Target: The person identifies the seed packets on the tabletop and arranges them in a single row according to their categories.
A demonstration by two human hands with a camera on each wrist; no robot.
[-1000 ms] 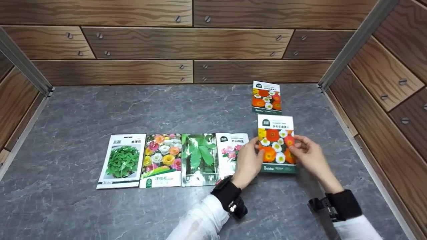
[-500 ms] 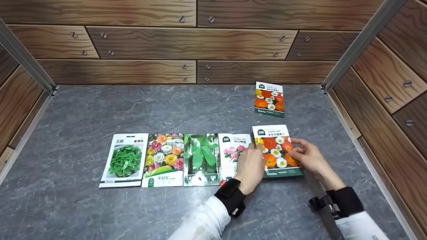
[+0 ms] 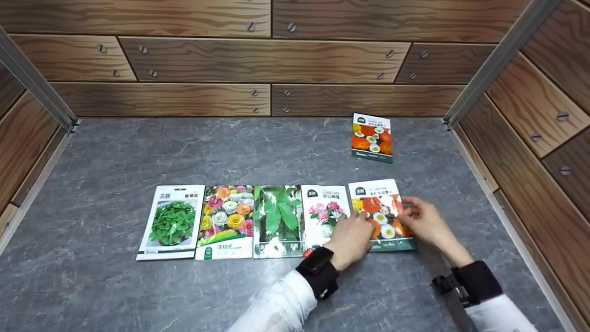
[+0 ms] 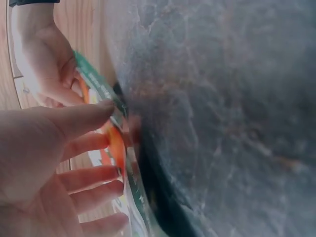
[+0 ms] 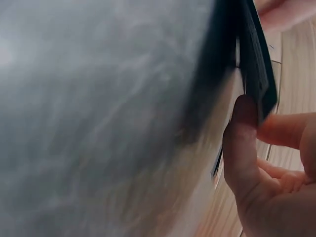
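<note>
Placing step: orange-poppy seed packet [image 3: 381,215] low over counter [image 3: 115,152], just right of pink-flower packet [image 3: 323,213]. Left hand [image 3: 354,240] and right hand [image 3: 421,221] pinching its edges. Next: square against pink-flower packet, release.

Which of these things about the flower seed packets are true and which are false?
1. Both hands hold the orange-and-white poppy seed packet. True: the left hand and the right hand each have a grip on it.
2. A second poppy packet lies near the back wall. True.
3. The green-leaf mint packet is at the right end of the row. False: it is at the left end.
4. The packets lie on a wooden tabletop. False: the grey marbled surface is stone-like; only the walls look wooden.
</note>
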